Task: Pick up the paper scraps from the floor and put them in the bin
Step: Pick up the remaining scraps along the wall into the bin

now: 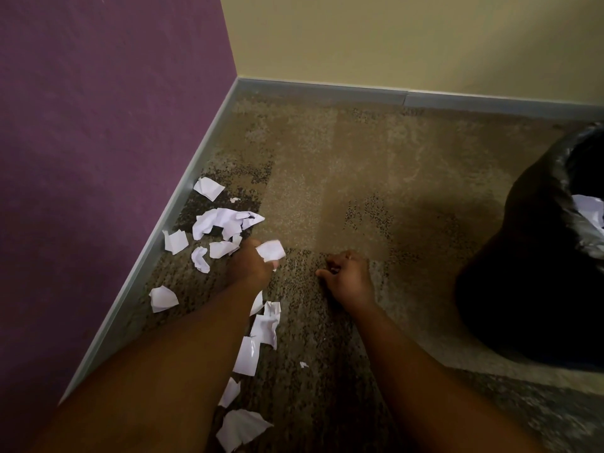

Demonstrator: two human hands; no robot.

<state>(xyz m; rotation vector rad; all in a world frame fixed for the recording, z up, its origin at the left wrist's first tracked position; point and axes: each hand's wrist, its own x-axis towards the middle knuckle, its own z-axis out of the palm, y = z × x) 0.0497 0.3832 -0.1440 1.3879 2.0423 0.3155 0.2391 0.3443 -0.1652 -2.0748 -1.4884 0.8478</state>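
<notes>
Several white paper scraps [225,223] lie on the brown carpet along the left wall, with more scraps [258,335] beside my left forearm. My left hand [250,266] holds one white scrap [271,250] pinched in its fingers, just above the floor. My right hand [348,276] hovers over bare carpet to the right, fingers loosely curled with nothing in them. The black bin [529,256], lined with a black bag, stands at the right edge; white paper [590,210] shows inside it.
A purple wall [98,158] runs along the left and a yellow wall [392,40] across the back, both with a grey baseboard [183,191]. Carpet [359,178] stretches between the scraps and the bin.
</notes>
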